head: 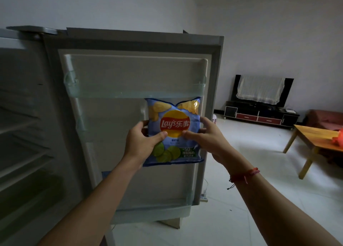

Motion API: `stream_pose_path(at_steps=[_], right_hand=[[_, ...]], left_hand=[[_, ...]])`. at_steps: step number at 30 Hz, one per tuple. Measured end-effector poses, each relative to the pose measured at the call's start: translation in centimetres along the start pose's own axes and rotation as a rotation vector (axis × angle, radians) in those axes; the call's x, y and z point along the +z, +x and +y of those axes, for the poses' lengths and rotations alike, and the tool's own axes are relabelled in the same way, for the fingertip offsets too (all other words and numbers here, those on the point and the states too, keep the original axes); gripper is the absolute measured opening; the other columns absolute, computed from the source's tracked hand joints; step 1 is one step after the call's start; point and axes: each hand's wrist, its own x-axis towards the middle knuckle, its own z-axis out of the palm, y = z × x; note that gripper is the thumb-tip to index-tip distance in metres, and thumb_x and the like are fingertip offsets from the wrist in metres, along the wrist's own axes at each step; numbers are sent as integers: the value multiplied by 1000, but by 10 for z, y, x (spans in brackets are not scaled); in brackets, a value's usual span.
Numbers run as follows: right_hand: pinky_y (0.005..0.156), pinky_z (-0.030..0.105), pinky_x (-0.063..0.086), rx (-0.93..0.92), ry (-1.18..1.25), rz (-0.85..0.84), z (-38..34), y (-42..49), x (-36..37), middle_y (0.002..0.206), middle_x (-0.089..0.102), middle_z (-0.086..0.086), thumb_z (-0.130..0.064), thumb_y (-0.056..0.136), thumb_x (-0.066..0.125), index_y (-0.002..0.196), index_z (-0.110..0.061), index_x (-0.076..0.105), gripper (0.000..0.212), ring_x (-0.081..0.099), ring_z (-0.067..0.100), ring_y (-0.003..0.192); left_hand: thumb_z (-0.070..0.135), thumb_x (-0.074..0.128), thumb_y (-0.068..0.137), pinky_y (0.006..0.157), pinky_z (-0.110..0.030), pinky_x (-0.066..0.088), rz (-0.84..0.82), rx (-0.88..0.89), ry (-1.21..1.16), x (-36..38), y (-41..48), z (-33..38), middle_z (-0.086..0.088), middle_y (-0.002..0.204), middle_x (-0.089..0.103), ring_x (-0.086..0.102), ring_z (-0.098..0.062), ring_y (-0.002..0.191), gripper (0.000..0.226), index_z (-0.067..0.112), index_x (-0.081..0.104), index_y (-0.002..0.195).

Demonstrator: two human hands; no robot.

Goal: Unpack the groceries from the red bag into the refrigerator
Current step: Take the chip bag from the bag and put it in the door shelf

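Chips (174, 130): gripped by left hand (143, 140) and right hand (206, 136) at refrigerator door (130, 69); placement unfinished
Red bag (339, 141): 3 o'clock, on table (313, 134); contents unseen

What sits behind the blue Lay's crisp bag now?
Behind the blue Lay's crisp bag, held by the left hand and right hand, is the pale inner panel of the open grey refrigerator door, below its clear shelf. Whatever the bag covers is hidden.
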Motion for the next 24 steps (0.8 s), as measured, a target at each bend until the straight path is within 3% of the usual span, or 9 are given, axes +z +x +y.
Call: stream_pose_path(at_steps=[4, 6, 12, 16, 20, 22, 24], right_hand=[[78, 37, 63, -47, -24, -10, 1, 21, -2, 113, 72, 8, -8, 85, 77, 107, -26, 56, 36, 74, 20, 93], [81, 40, 63, -63, -10, -3, 4, 31, -4, 116, 71, 9, -7, 86, 76, 109, -27, 56, 36, 73, 22, 97], [70, 26, 62, -74, 24, -2, 9, 54, -11, 113, 71, 6, -4, 87, 75, 124, -17, 56, 44, 72, 13, 91], [77, 32, 62, -100, -25, 12, 14, 68, -12, 110, 69, 1, -4, 87, 76, 119, -20, 55, 42, 71, 12, 94], [80, 34, 63, -149, -73, 46, 23, 79, -10, 108, 68, -4, -1, 83, 79, 119, -25, 55, 50, 71, 14, 98], [84, 41, 63, -145, -120, 61, 29, 82, -10, 111, 67, -5, -3, 80, 82, 119, -25, 55, 53, 70, 16, 101], [87, 47, 62, -120, -164, 41, 34, 83, -11, 115, 67, -2, -8, 78, 85, 118, -23, 57, 51, 70, 20, 104]], left_hand=[[20, 84, 78, 86, -42, 59, 43, 19, 99, 12, 17, -6, 5, 105, 70, 69, -17, 97, 40, 24, 61, 110], [20, 81, 81, 87, -38, 58, 59, 35, 112, 19, 22, -7, 8, 103, 67, 67, -17, 99, 37, 23, 60, 112], [15, 77, 84, 86, -27, 53, 118, 73, 103, 36, 37, -12, 0, 118, 68, 65, -14, 104, 45, 13, 60, 125], [10, 77, 83, 80, -20, 52, 141, 104, 96, 43, 48, -16, 3, 114, 68, 66, -10, 101, 44, 14, 60, 124], [6, 78, 82, 81, -18, 54, 144, 120, 98, 46, 54, -24, 11, 106, 67, 63, 5, 95, 43, 20, 59, 118], [5, 78, 81, 82, -24, 54, 136, 88, 109, 47, 55, -31, 8, 107, 66, 64, 0, 95, 43, 21, 57, 116], [7, 77, 83, 79, -21, 51, 114, 32, 128, 45, 53, -36, 6, 108, 65, 64, -8, 97, 41, 20, 56, 115]])
